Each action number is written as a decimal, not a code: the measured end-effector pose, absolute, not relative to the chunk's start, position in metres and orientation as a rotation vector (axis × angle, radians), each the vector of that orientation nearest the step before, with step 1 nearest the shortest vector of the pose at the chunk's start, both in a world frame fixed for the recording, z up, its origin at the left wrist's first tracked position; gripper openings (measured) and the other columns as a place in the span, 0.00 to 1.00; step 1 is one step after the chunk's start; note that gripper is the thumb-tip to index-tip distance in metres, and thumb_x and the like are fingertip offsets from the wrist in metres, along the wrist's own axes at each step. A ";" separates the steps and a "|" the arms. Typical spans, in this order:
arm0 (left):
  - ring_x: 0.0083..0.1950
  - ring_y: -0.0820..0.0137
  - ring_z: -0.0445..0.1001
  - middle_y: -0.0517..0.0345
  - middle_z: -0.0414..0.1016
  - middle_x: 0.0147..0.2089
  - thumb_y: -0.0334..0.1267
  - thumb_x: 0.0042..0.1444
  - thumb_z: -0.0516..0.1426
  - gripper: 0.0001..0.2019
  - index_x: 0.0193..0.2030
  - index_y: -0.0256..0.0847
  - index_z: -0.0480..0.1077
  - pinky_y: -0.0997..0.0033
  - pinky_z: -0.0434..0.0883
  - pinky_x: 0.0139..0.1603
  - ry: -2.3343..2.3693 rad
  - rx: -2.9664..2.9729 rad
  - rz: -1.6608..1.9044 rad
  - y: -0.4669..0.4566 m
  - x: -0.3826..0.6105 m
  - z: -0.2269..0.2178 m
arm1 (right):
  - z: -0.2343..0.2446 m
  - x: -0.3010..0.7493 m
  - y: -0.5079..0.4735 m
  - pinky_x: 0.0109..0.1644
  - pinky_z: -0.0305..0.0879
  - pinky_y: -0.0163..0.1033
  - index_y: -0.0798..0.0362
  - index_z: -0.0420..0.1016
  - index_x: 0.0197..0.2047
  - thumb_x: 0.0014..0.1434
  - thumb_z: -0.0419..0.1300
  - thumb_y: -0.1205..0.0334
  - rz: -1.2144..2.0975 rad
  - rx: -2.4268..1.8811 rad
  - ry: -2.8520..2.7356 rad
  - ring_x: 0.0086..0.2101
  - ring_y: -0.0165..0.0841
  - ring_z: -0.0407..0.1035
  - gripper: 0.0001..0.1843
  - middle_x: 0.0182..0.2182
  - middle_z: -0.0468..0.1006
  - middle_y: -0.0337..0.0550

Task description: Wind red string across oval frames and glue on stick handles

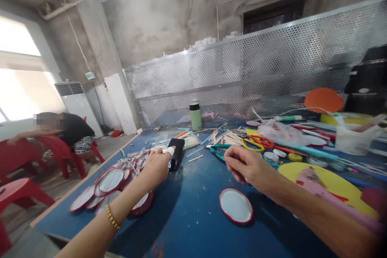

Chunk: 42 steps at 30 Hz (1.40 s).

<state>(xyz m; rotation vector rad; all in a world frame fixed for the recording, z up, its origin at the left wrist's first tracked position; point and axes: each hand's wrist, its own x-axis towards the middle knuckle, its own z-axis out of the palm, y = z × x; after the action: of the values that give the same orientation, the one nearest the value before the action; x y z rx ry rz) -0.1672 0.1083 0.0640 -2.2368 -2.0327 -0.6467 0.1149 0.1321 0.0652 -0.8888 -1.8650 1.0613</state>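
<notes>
1. Curling the right hand [244,165] above the table [193,205], bringing thumb and fingers close together; can't tell whether pinching anything.
2. Bending the left hand [155,166] with a white piece [171,150] at the fingertips; can't tell whether clamping on it or wearing it.
3. Seeing a red-rimmed white disc [236,205] lying flat on the table, on the near side of the right hand, apart from both hands; counting the right as nearer.
4. Reading the disc as round, so looking longest from far-left to near-right only by slant.
5. Seeing pliers [219,146] lying just left of the right hand, pointing handles its way; can't tell contact.
6. Seeing a black case [178,155] beside the left fingertips, more discs [111,180] piling near-left.
</notes>
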 end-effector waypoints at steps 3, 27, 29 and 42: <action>0.51 0.51 0.70 0.41 0.76 0.39 0.18 0.46 0.50 0.28 0.54 0.35 0.72 0.59 0.59 0.54 -1.987 -2.219 -0.528 0.111 -0.167 0.060 | 0.067 0.118 0.132 0.17 0.54 0.30 0.51 0.63 0.30 0.58 0.57 0.48 1.076 -0.900 -1.849 0.16 0.23 0.58 0.15 0.19 0.67 0.33; 0.51 0.62 0.73 0.46 0.77 0.51 0.28 0.59 0.51 0.16 0.51 0.37 0.73 0.61 0.67 0.57 -1.860 -2.306 -1.005 0.131 -0.129 0.073 | 0.063 0.121 0.131 0.26 0.62 0.36 0.49 0.66 0.32 0.61 0.51 0.53 0.635 -1.052 -1.949 0.23 0.32 0.69 0.11 0.23 0.74 0.38; 0.51 0.63 0.73 0.46 0.76 0.52 0.25 0.59 0.48 0.19 0.52 0.37 0.73 0.65 0.68 0.55 -2.018 -2.184 -0.695 0.139 -0.162 0.070 | 0.062 0.119 0.129 0.29 0.64 0.37 0.49 0.66 0.32 0.62 0.50 0.54 0.613 -1.044 -1.981 0.24 0.31 0.70 0.11 0.25 0.75 0.39; 0.52 0.55 0.72 0.39 0.77 0.43 0.19 0.52 0.48 0.22 0.50 0.34 0.74 0.62 0.65 0.51 -1.913 -2.087 -0.079 0.152 -0.179 0.058 | 0.058 0.120 0.130 0.31 0.64 0.38 0.49 0.63 0.33 0.64 0.49 0.55 0.668 -1.068 -2.052 0.25 0.31 0.70 0.10 0.30 0.77 0.39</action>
<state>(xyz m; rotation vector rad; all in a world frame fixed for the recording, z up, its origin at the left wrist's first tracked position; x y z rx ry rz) -0.1786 0.1515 0.0577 -2.0872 -1.9129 -0.0787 0.1205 0.1301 0.0584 -1.0680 -2.0519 0.6678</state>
